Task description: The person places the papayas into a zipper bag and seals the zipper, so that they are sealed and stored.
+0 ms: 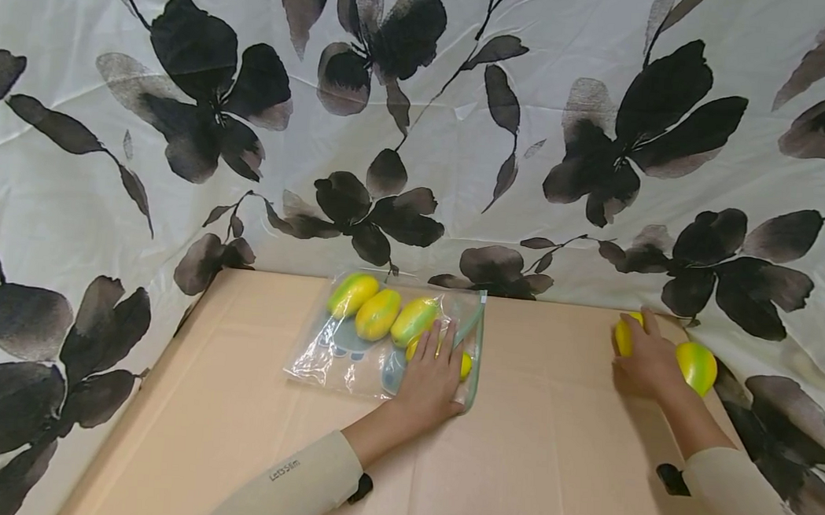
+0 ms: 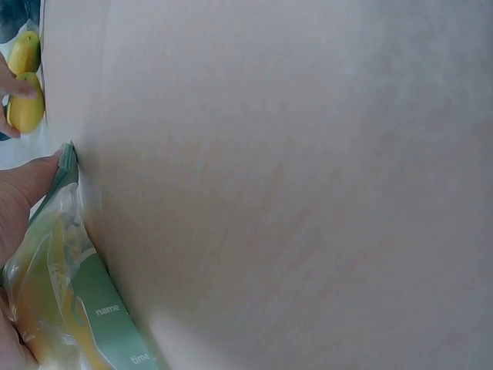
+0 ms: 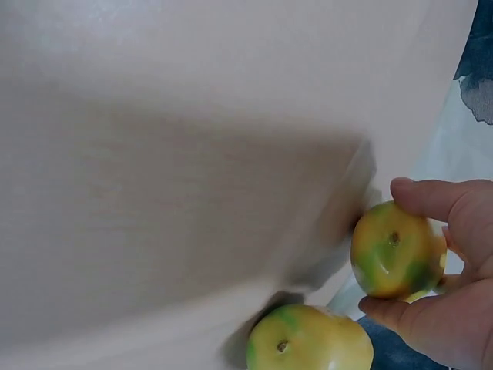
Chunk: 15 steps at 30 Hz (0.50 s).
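Near the back edge of the board lies a clear zip bag (image 1: 306,369) with a green zip edge, holding several yellow-green mangoes (image 1: 378,315). My left hand (image 1: 428,373) rests on its right part with fingers straight and spread over a mango inside. In the left wrist view, the thumb (image 2: 35,177) touches the green zip strip (image 2: 65,162). At the far right corner, my right hand (image 1: 647,365) grips a loose mango (image 3: 393,250) between thumb and fingers. A second loose mango (image 1: 696,368) sits beside that hand, near the board's right edge.
A light brown cardboard board (image 1: 513,461) forms the work surface. White cloth with dark flowers (image 1: 461,158) rises behind it and shows along both sides. Green label patches printed "name" and "time" (image 2: 108,308) are on the bag.
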Each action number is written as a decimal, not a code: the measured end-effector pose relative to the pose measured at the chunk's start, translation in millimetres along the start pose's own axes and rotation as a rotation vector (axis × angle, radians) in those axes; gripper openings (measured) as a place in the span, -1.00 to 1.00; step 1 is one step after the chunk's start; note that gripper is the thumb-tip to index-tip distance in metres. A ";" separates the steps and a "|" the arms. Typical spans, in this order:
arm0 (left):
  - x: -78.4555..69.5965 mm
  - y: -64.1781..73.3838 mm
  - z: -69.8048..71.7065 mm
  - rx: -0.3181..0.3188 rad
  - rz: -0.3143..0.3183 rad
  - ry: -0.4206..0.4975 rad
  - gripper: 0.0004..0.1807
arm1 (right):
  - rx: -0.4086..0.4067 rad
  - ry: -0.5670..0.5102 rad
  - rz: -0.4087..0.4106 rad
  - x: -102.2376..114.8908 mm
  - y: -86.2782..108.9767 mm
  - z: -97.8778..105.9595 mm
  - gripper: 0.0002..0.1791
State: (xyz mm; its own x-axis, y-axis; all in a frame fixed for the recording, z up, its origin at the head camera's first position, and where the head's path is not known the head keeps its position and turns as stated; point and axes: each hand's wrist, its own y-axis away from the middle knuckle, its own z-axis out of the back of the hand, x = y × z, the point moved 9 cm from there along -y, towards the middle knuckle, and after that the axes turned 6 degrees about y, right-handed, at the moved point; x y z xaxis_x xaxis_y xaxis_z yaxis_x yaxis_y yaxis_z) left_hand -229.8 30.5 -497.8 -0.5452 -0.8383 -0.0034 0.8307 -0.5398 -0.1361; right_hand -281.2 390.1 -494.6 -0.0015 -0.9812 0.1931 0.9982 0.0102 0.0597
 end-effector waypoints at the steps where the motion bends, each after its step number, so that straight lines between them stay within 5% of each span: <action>1: -0.2 0.0 0.0 0.001 -0.002 0.002 0.25 | 0.000 0.006 0.008 0.7 0.1 -0.3 -0.09; 15: -1.0 1.4 4.7 -0.032 -0.017 0.007 0.21 | -0.087 -0.106 0.023 11.6 5.7 10.3 -0.18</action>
State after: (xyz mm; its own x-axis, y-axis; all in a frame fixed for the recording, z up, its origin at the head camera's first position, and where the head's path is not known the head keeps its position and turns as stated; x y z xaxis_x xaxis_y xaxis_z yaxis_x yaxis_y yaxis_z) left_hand -227.5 30.2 -493.3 -0.5604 -0.8282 -0.0075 0.8172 -0.5514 -0.1676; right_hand -276.1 380.7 -481.9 0.0194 -0.9549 0.2964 0.9995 0.0109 -0.0301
